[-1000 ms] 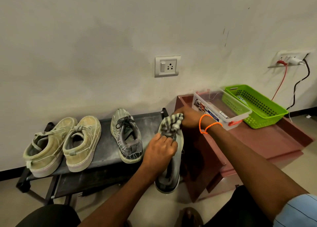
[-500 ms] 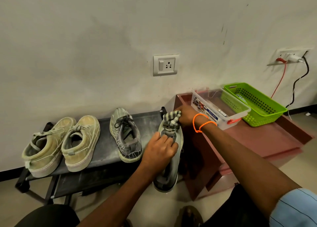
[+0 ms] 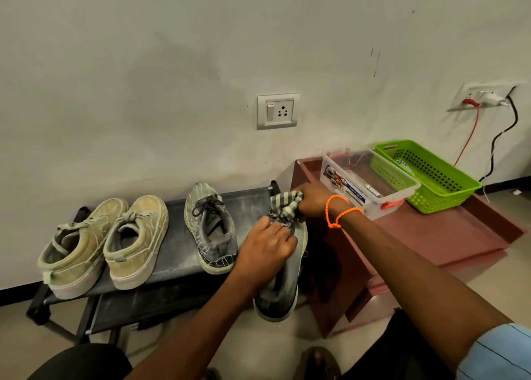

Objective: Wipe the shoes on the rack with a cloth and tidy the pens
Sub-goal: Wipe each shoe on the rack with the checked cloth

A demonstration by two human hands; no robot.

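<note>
My left hand [image 3: 267, 247] grips a grey sneaker [image 3: 283, 287] by its upper, holding it off the right end of the black shoe rack [image 3: 172, 267]. My right hand [image 3: 311, 202] clutches a grey striped cloth [image 3: 283, 208] pressed against the sneaker's toe, which the cloth hides. The matching grey sneaker [image 3: 211, 227] and a pair of dusty olive sneakers [image 3: 106, 241] stand on the rack's top shelf. Pens lie in a clear plastic box [image 3: 365, 182], hard to make out.
A green plastic basket [image 3: 425, 175] sits beside the clear box on a low maroon table [image 3: 448, 236] to the right of the rack. Wall sockets with red and black cables [image 3: 488, 138] hang at the right. My knees and a dark shoe are at the bottom edge.
The right hand with the cloth has shifted slightly over the sneaker's toe. The left hand keeps its hold on the shoe.
</note>
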